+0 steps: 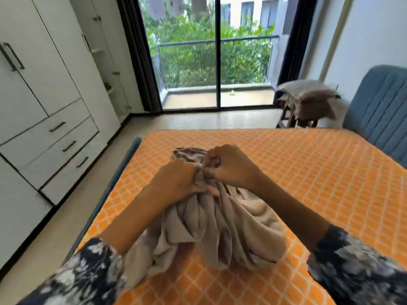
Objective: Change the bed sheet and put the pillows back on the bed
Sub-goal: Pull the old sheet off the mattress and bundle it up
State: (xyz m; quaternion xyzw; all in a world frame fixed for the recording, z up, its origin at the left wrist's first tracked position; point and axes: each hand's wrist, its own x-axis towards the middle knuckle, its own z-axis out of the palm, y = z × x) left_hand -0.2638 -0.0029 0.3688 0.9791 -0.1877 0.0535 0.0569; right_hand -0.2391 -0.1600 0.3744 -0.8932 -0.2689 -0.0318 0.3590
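Both hands' fingers (pixel 210 171) around bunched sheet (pixel 211 223)

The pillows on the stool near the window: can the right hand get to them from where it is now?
Probably not. The right hand grips the bunched grey sheet together with the left hand, and the pillows lie on a stool beyond the far edge of the mattress.

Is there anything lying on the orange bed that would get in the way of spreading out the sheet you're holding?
Nothing visible is. Both hands, left and right, bunch the beige sheet on the orange mattress, whose visible top carries only that sheet. The pillows sit off the bed on a stool by the window.
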